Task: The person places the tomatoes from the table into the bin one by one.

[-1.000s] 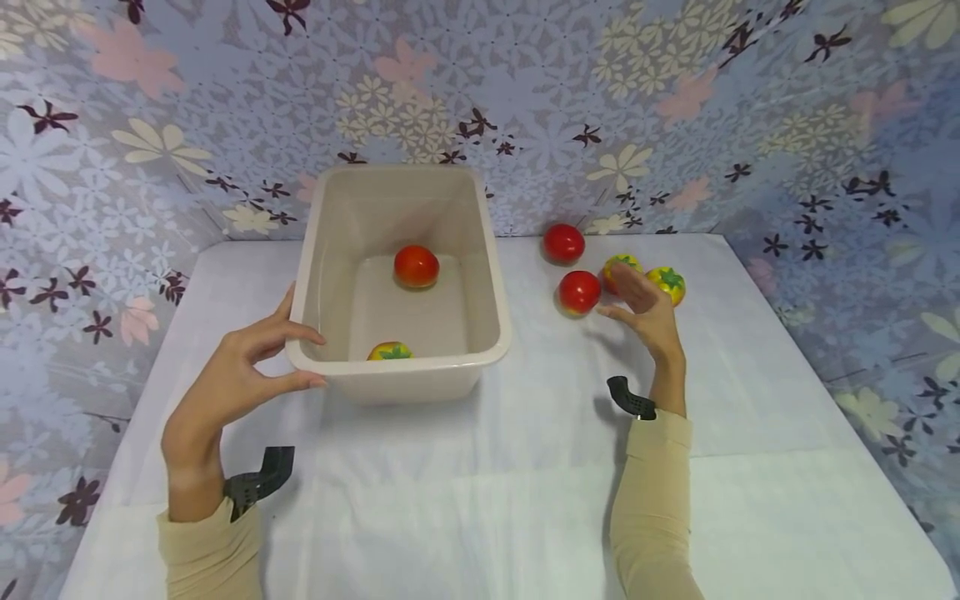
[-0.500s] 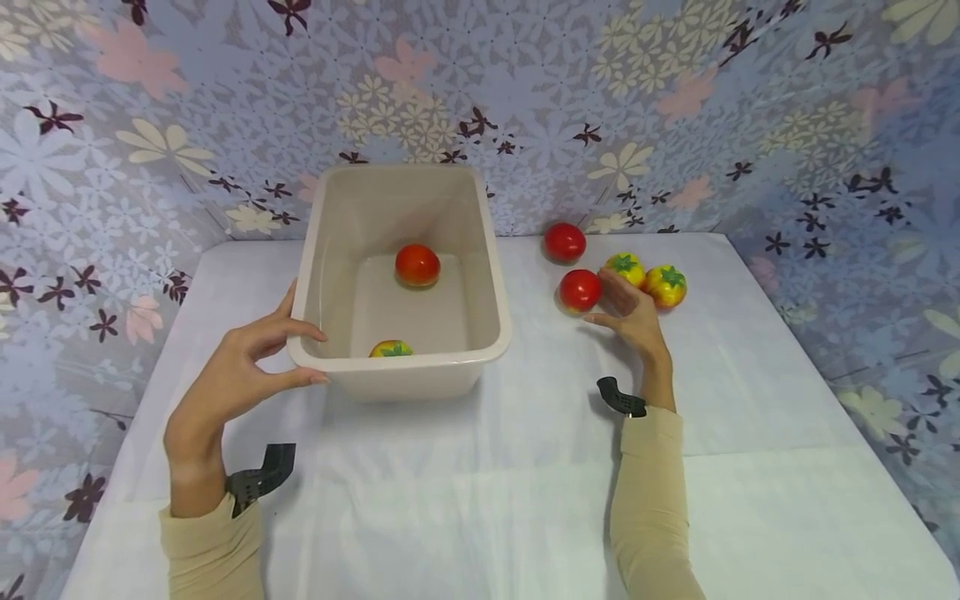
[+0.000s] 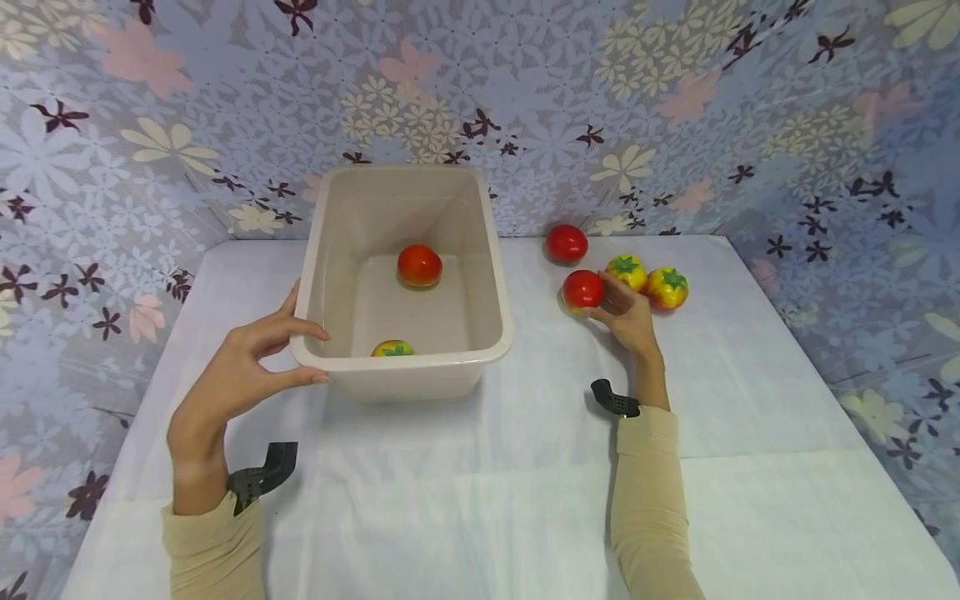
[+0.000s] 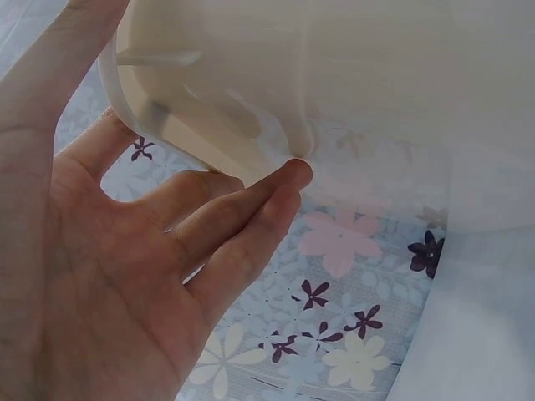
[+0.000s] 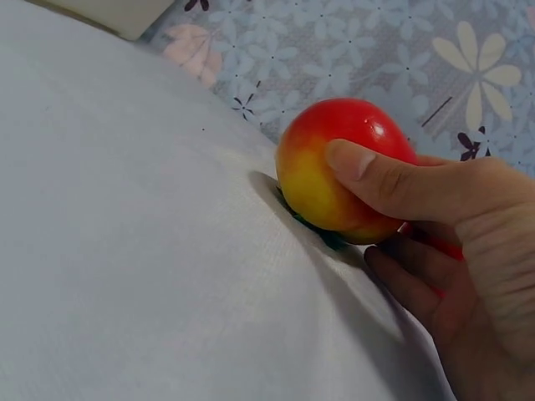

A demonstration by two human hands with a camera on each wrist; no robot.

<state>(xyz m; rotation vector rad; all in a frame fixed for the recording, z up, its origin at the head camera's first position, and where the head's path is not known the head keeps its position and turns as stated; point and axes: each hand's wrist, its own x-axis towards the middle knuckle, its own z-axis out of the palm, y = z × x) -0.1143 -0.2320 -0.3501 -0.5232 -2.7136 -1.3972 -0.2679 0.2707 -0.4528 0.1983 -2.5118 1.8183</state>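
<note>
Red-yellow fruit (image 3: 582, 289) is resting on the counter (image 3: 525, 483), right of the bin (image 3: 408, 384); the right grip (image 3: 633, 322), parted to its width, is pinching it; the left grip (image 3: 238, 371) is pinching the bin's near-left rim (image 3: 352, 365).

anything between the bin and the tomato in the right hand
Just bare white cloth between the bin and the tomato the right hand pinches, in the head view.

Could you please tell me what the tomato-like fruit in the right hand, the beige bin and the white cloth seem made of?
Tomato-like fruit: probably painted plastic or foam, glossy, from its sharp highlight and red-to-yellow blend. Beige bin: most likely moulded plastic, smooth, from its rounded corners and faint sheen. White cloth: matte fabric, from its soft creases; fibre unclear.
</note>
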